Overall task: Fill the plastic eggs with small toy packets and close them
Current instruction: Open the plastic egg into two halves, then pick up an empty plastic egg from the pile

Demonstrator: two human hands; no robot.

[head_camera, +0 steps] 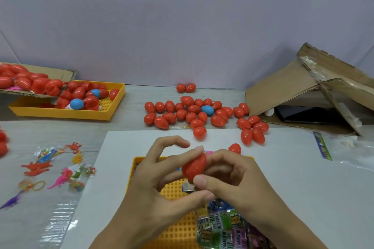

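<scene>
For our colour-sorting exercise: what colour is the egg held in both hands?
Red egg, clearest in the head view.

Held egg (194,168): plain glossy red.
Egg cluster on the table (202,116): nearly all red — one light blue egg (207,110) among them.
Near tray (176,190): yellow-orange, with a grid of small holes across its floor.
Far tray (66,114): the same yellow-orange and dotted grid; red egg halves inside, plus two light blue ones.
Toy packets (224,226): green, purple and white print with black lettering.
Loose toys (58,168): red, blue, pink, orange, purple and green — in clear wrappers.
Cardboard box (287,85): brown.
Sheet under the near tray (303,178): white.
Table (131,107): pale grey wood grain.
Wall (182,26): pale lilac-grey.
</scene>
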